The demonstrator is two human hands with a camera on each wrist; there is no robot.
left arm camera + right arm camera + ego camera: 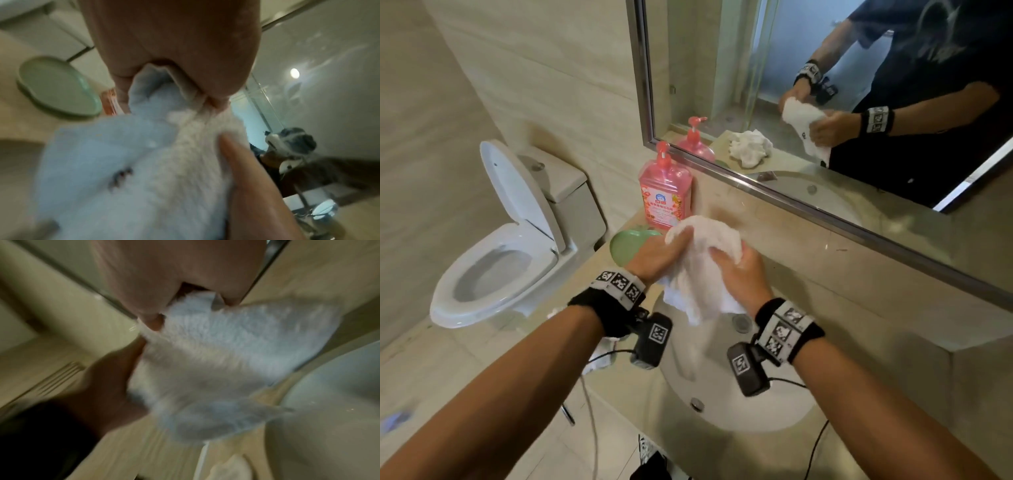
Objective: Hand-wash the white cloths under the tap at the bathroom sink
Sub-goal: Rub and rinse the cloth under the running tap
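Both my hands bunch one white cloth above the sink.

My left hand (659, 255) has its fingers (123, 91) curled tight round the cloth's (705, 263) upper left fold, and my right hand (739, 270) has its fingers (152, 309) wrapped round the fold just beside it, so the cloth bulges above both sets of fingers and hangs loose below them over the sink (739, 411). A small dark mark shows on the hanging part in the left wrist view. Just beyond my left fingers a green soap dish (625, 246) rests on the counter (842, 301), with a pink pump bottle (666, 192) behind it. Beyond my right fingers runs the mirror (756, 85).
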